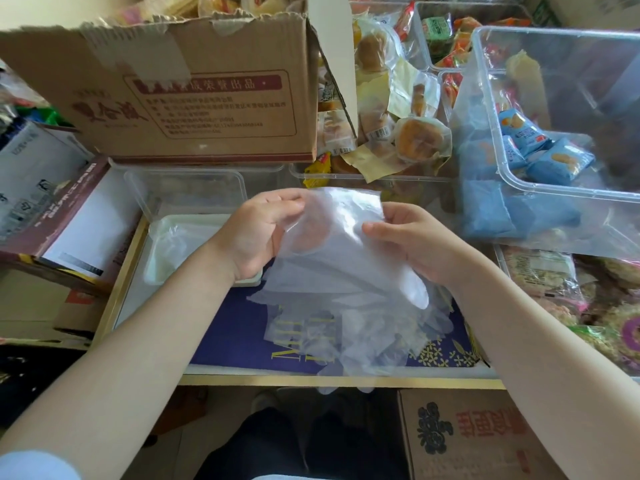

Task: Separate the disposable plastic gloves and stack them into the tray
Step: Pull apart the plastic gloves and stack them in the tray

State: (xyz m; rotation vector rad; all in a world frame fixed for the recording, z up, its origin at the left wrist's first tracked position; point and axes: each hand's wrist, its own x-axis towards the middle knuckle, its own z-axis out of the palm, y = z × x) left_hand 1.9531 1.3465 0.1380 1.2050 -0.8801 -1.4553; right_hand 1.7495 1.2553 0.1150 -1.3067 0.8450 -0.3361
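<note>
Two hands observed pinching one glove (332,237).
Left hand (256,237) and right hand (405,240) are clamped on its cuff; tray (156,244) is noted beside left hand.

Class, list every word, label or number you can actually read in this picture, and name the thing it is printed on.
"荣誉出品", partly under torn tape: red banner on the large cardboard box.
Large red brand characters and small lines on that box: too blurred.
Gold letters on the purple board: hidden under the gloves.
Blue snack packets, barcode label, lower cardboard box: unreadable.
</note>
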